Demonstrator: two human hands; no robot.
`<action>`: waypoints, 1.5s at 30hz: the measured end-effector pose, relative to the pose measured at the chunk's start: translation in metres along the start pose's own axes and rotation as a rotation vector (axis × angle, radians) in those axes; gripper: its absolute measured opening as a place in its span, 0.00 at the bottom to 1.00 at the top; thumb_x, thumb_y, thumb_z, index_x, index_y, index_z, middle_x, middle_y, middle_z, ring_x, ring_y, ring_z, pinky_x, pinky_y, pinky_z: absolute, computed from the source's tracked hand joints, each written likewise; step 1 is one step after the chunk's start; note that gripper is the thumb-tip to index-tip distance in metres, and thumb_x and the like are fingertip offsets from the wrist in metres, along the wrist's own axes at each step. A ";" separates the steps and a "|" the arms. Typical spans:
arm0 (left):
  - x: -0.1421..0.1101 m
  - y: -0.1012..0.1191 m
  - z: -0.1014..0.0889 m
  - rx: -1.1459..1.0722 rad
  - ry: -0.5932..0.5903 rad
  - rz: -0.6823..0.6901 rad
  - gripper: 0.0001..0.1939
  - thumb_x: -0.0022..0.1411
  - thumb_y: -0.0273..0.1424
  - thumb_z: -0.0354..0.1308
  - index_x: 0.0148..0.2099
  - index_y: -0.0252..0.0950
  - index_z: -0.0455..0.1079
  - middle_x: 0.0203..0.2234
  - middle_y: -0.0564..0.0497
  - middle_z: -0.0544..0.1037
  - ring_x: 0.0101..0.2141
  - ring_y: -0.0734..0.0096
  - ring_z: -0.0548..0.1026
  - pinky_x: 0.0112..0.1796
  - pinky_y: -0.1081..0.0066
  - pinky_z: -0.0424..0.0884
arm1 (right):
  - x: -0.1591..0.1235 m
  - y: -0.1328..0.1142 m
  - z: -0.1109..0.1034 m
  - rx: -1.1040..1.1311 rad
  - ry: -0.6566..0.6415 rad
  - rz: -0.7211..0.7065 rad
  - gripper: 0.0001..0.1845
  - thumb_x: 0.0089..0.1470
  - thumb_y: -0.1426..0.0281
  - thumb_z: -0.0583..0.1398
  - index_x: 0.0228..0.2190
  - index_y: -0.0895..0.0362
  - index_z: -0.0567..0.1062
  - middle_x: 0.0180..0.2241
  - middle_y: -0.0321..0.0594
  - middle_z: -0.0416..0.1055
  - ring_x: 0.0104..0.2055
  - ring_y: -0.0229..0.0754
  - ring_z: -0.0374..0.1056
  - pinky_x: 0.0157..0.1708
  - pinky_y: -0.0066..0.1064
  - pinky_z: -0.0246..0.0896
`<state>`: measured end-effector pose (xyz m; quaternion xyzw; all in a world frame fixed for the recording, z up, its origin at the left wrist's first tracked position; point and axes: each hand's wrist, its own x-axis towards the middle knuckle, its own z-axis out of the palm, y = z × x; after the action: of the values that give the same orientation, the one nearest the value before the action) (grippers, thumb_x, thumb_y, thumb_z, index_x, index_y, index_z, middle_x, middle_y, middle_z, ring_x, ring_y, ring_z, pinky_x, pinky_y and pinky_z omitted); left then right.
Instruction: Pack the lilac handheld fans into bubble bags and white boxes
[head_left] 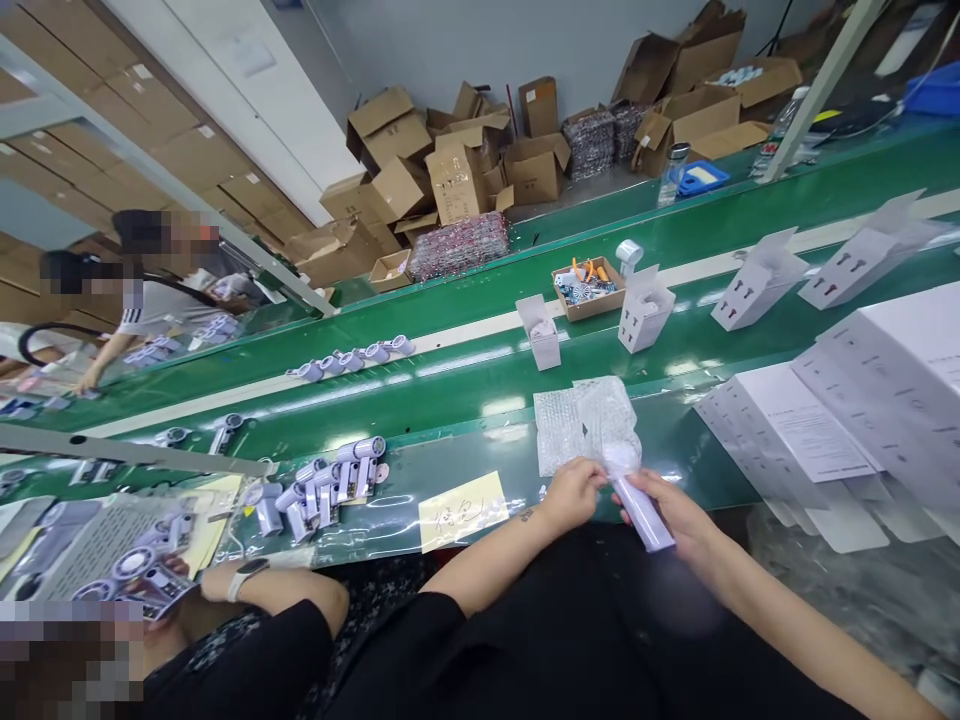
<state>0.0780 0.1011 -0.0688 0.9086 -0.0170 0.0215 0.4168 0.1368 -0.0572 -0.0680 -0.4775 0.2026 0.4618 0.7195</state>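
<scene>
My right hand point(671, 505) is closed around a lavender handheld device point(646, 520) with a tube-shaped handle. The handle tilts down toward my body. Its upper end meets a clear bubble-wrap bag point(611, 405), and how far it sits inside is hard to see. With fingers pinched, my left hand point(571, 492) grips the lower edge of the bag beside the device. Another piece of bubble wrap point(556, 435) lies flat on the green bench just left of it.
Open white boxes point(544, 340) stand beyond, near a small carton of parts point(589, 290). Larger white boxes point(795, 420) fill the right. A handwritten yellow paper point(463, 510) and a pile of lavender devices point(322, 485) lie left, beside a co-worker's arm point(277, 590).
</scene>
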 end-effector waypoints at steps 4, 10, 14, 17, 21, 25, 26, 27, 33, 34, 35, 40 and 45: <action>0.017 0.015 0.008 -0.212 -0.084 -0.211 0.05 0.55 0.27 0.53 0.31 0.35 0.70 0.27 0.51 0.74 0.31 0.70 0.70 0.36 0.70 0.65 | -0.001 0.000 -0.015 -0.019 0.121 -0.011 0.09 0.48 0.70 0.62 0.27 0.55 0.64 0.19 0.33 0.68 0.21 0.36 0.66 0.20 0.26 0.64; 0.037 0.030 0.006 -0.764 -0.144 -0.726 0.12 0.47 0.35 0.62 0.24 0.32 0.67 0.13 0.58 0.62 0.16 0.82 0.55 0.21 0.75 0.51 | -0.038 -0.026 -0.036 -0.343 0.027 -0.140 0.15 0.44 0.60 0.65 0.24 0.56 0.67 0.20 0.31 0.64 0.23 0.33 0.62 0.21 0.23 0.62; 0.043 0.050 -0.019 -0.908 -0.204 -0.588 0.19 0.44 0.43 0.65 0.26 0.31 0.67 0.16 0.57 0.64 0.17 0.84 0.56 0.21 0.76 0.51 | -0.064 -0.053 -0.028 -0.282 0.030 -0.211 0.16 0.41 0.60 0.67 0.29 0.55 0.71 0.37 0.40 0.70 0.38 0.43 0.68 0.34 0.34 0.69; 0.049 0.059 -0.047 -0.816 -0.211 -0.312 0.25 0.48 0.47 0.62 0.40 0.31 0.70 0.27 0.50 0.70 0.25 0.77 0.65 0.27 0.75 0.60 | -0.070 -0.063 -0.020 -0.201 -0.038 -0.249 0.15 0.43 0.61 0.66 0.27 0.56 0.69 0.46 0.42 0.68 0.45 0.48 0.67 0.39 0.41 0.69; 0.055 0.054 -0.060 -0.483 -0.334 0.086 0.56 0.33 0.44 0.71 0.63 0.40 0.51 0.56 0.39 0.58 0.51 0.53 0.61 0.42 0.65 0.65 | -0.065 -0.062 -0.010 -0.083 -0.157 -0.325 0.16 0.47 0.62 0.64 0.22 0.57 0.63 0.33 0.38 0.72 0.39 0.43 0.69 0.40 0.40 0.69; 0.054 0.043 -0.031 -0.153 -0.365 0.210 0.36 0.48 0.37 0.65 0.59 0.43 0.59 0.48 0.44 0.69 0.48 0.56 0.64 0.49 0.58 0.61 | -0.060 -0.052 -0.006 -0.037 -0.101 -0.374 0.16 0.46 0.62 0.64 0.23 0.56 0.62 0.27 0.34 0.70 0.34 0.40 0.70 0.35 0.34 0.70; 0.053 0.039 -0.023 -0.129 -0.281 0.192 0.27 0.52 0.35 0.61 0.55 0.42 0.64 0.44 0.45 0.72 0.45 0.59 0.66 0.48 0.59 0.61 | -0.061 -0.049 -0.011 -0.008 -0.027 -0.386 0.16 0.45 0.62 0.65 0.24 0.55 0.63 0.29 0.35 0.71 0.35 0.41 0.71 0.34 0.34 0.71; 0.051 0.035 -0.017 -0.133 -0.175 0.153 0.20 0.55 0.33 0.58 0.51 0.40 0.68 0.41 0.46 0.73 0.43 0.61 0.68 0.47 0.60 0.62 | -0.062 -0.045 -0.018 0.028 0.082 -0.410 0.16 0.44 0.62 0.66 0.26 0.55 0.63 0.31 0.36 0.72 0.36 0.42 0.72 0.34 0.34 0.71; 0.045 0.014 -0.023 -0.494 0.038 -0.281 0.13 0.56 0.40 0.57 0.32 0.34 0.70 0.19 0.54 0.69 0.17 0.78 0.65 0.20 0.76 0.62 | -0.060 -0.023 -0.089 0.022 0.776 -0.719 0.39 0.34 0.62 0.71 0.46 0.51 0.59 0.26 0.32 0.72 0.23 0.40 0.71 0.21 0.30 0.70; 0.044 0.013 -0.026 -0.544 0.037 -0.317 0.14 0.55 0.41 0.58 0.31 0.34 0.69 0.16 0.57 0.66 0.15 0.79 0.62 0.17 0.77 0.59 | -0.057 -0.021 -0.097 -0.011 0.805 -0.723 0.40 0.33 0.61 0.71 0.47 0.52 0.59 0.26 0.32 0.72 0.23 0.41 0.71 0.20 0.30 0.70; 0.044 0.012 -0.029 -0.585 0.047 -0.338 0.15 0.53 0.42 0.59 0.30 0.34 0.67 0.14 0.58 0.64 0.14 0.81 0.61 0.16 0.78 0.57 | -0.053 -0.020 -0.103 -0.039 0.821 -0.721 0.38 0.34 0.60 0.70 0.47 0.53 0.61 0.26 0.34 0.72 0.23 0.41 0.71 0.21 0.31 0.70; 0.047 0.004 -0.053 -0.825 0.217 -0.404 0.18 0.46 0.43 0.64 0.29 0.33 0.66 0.16 0.58 0.65 0.15 0.83 0.61 0.14 0.80 0.54 | -0.051 -0.005 -0.097 -0.534 1.024 -0.917 0.19 0.52 0.57 0.57 0.40 0.57 0.71 0.29 0.43 0.74 0.33 0.47 0.73 0.36 0.39 0.68; 0.058 -0.006 -0.087 -1.127 0.459 -0.475 0.19 0.41 0.37 0.68 0.33 0.33 0.66 0.19 0.59 0.66 0.16 0.84 0.62 0.14 0.81 0.50 | -0.053 -0.007 -0.073 -1.381 0.944 -1.048 0.15 0.57 0.69 0.50 0.41 0.55 0.74 0.36 0.47 0.74 0.37 0.48 0.69 0.35 0.34 0.61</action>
<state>0.1336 0.1700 -0.0136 0.5022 0.2651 0.1099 0.8157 0.1274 -0.1463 -0.0596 -0.9572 -0.0824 -0.1364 0.2414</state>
